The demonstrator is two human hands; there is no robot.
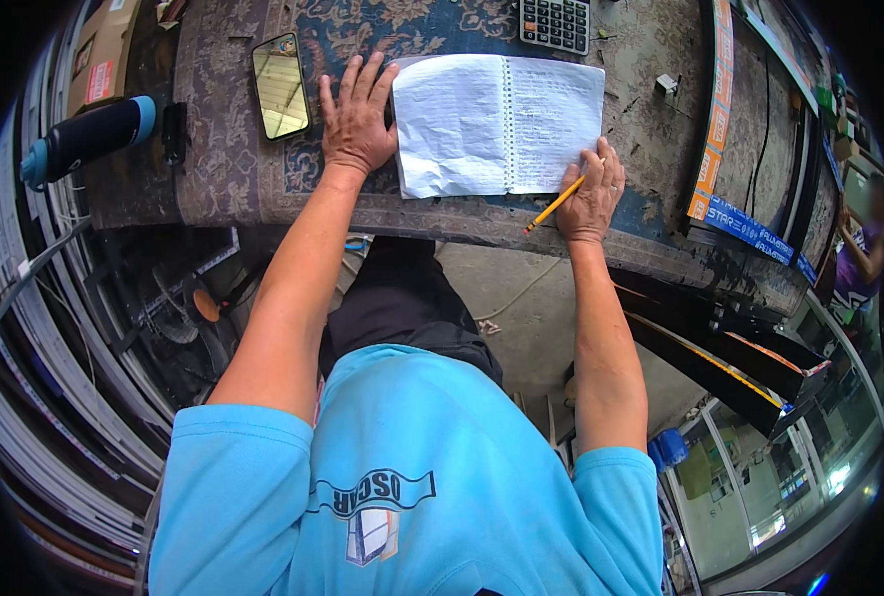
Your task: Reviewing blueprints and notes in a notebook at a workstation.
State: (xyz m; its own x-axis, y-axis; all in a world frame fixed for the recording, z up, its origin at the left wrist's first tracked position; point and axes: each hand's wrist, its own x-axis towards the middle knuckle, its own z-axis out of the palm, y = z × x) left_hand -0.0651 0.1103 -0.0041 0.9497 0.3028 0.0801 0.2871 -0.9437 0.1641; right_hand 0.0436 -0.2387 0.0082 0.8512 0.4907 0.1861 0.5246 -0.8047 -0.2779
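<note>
A spiral notebook (452, 129) lies spread on the carpet-covered table, both visible pages filled with handwriting. Flat on the table at its left edge rests my left hand (359, 117), fingers spread, the thumb touching the page's side. At the lower right corner of the notebook is my right hand (593, 194), closed around a yellow pencil (555, 205) whose tip points down and left, off the paper. Left of my left hand lies a smartphone (281, 87) with a reflecting screen.
A calculator (555, 25) sits beyond the notebook. At the left are a dark blue bottle (89, 142) lying on its side and a cardboard box (101, 55). Long taped profiles (715, 109) stretch along the right side. Another person (859, 248) is at the far right.
</note>
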